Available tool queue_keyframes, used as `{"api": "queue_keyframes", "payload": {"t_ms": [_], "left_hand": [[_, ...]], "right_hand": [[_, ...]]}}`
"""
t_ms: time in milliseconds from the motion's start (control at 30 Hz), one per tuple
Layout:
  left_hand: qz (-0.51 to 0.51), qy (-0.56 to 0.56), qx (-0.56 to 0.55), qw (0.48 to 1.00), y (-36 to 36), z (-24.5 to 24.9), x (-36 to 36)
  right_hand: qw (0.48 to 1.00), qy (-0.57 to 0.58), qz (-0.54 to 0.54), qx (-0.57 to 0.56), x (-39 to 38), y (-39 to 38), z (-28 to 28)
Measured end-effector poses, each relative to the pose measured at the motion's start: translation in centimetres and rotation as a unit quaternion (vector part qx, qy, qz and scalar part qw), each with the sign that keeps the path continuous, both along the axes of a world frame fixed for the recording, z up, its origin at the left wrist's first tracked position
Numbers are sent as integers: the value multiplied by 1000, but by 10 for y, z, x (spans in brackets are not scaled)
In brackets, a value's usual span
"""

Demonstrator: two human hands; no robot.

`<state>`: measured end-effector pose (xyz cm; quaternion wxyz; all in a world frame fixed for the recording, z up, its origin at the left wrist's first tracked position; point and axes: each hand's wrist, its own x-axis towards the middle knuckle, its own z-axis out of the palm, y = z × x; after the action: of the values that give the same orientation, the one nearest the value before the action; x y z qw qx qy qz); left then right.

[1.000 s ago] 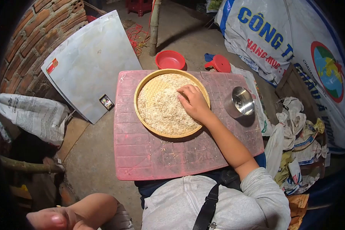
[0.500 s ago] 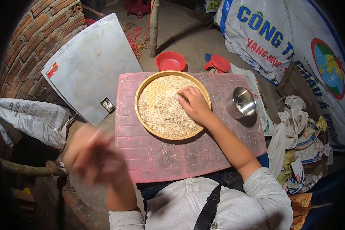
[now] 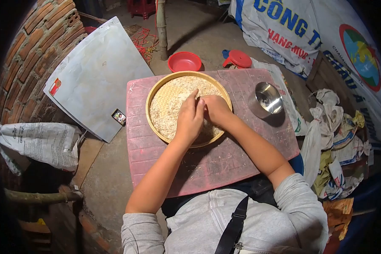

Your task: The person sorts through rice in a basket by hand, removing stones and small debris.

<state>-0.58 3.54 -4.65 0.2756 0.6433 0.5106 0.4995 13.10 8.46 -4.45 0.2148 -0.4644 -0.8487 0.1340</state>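
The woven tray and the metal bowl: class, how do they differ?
The woven tray is wide and shallow; the metal bowl is narrower and deeper. The tray is tan, the bowl shiny silver. The tray holds much grain, the bowl a few pale bits. Both are round and stand on the pink table.

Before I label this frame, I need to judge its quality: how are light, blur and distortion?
Head view: uneven light, with glare on the metal cup and its shadow on the pink table; head view: left hand and right hand show no strong blur; head view: the brick wall bows, and the corners go black.
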Motion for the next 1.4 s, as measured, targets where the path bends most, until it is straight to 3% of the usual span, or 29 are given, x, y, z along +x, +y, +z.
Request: {"api": "queue_keyframes", "payload": {"t_ms": [33, 133, 167, 233, 267, 300, 367, 400, 433, 500, 533, 600, 700, 767, 833, 900, 967, 1233, 1333, 1400], "left_hand": [[-5, 4, -1, 1000, 4, -4, 0], [-42, -282, -45, 958, 4, 4, -1], [-42, -277, -45, 959, 2, 11, -2], [-62, -522, -60, 849, 0, 19, -5], [-89, -564, -69, 818, 3, 13, -5], [-87, -562, -69, 819, 3, 10, -4], [-122, -680, -183, 700, 2, 5, 3], [-98, -706, -226, 664, -3, 10, 8], [-160, -744, -229, 606, 3, -13, 6], [-240, -730, -259, 586, 2, -23, 9], [-239, -730, -259, 586, -2, -11, 9], [-114, -713, -301, 622, -10, 10, 9], [-119, -682, -295, 659, -1, 8, -4], [-169, -701, -247, 647, 5, 8, -9], [-187, -758, -188, 597, 11, 11, -12], [-176, -756, -181, 604, 12, 11, -17], [-191, -768, -163, 589, 15, 10, -22], [-196, -751, -185, 603, 15, 8, -18], [-179, -735, -192, 625, 14, 10, -15], [-189, -686, -167, 682, 10, 15, -11]], "right_hand": [[1000, 4, -5, -1, 0, -1, 1], [981, 183, -11, 67, -4, -6, 5], [980, 188, -12, 67, -5, -8, 8], [959, 267, -63, 67, -8, -13, 18], [947, 302, -52, 96, -13, -17, 21], [947, 304, -51, 94, -19, -23, 29], [923, 361, 33, 130, -28, -32, 40], [928, 338, 49, 148, -30, -28, 33], [937, 295, 64, 175, -29, -29, 27], [952, 192, 103, 217, -27, -26, 25], [952, 192, 103, 216, -27, -25, 26], [949, 190, 74, 241, -23, -22, 27], [940, 230, 60, 246, -11, -9, 23], [936, 217, 58, 272, -6, -6, 24], [948, 232, -40, 212, -2, -1, 12], [968, 196, -34, 153, 6, 1, 5], [991, -2, 51, 125, 10, 3, 2], [998, -7, 32, 61, 4, -3, 2], [995, 82, -10, 51, 3, -9, 10], [985, 124, 1, 120, 3, -11, 10]]}}
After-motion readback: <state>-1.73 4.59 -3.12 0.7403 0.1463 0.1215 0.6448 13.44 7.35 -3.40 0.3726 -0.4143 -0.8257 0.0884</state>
